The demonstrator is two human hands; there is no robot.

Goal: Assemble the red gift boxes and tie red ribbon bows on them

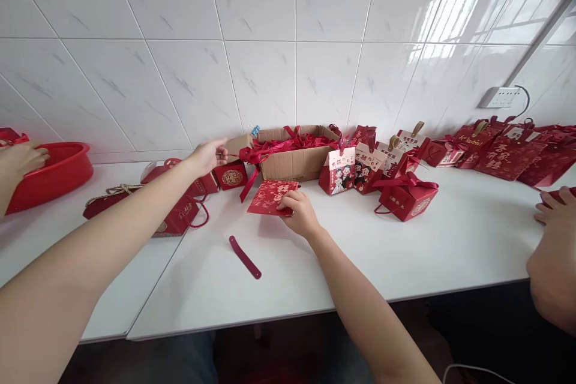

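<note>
My right hand (300, 212) grips a flat red printed gift box (265, 199) by its right side, holding it just over the white table in front of the carton. The box bears pale pink flowers and lettering. My left hand (210, 156) reaches to the left end of the cardboard carton (292, 165), fingers partly bent and apart, with no object visible in them. Red ribbons (288, 143) fill the carton and hang over its left edge. Nearer me on the table lies a dark red strap (245, 257) with a small hole at each end.
Folded red boxes (231, 176) with gold emblems and cord handles stand left of the carton. Couple-printed boxes (342, 171) and a ribbon-tied box (408, 197) are to the right, before more red bags (508, 153). Other people's hands show at a red basin (67, 168) and the right edge.
</note>
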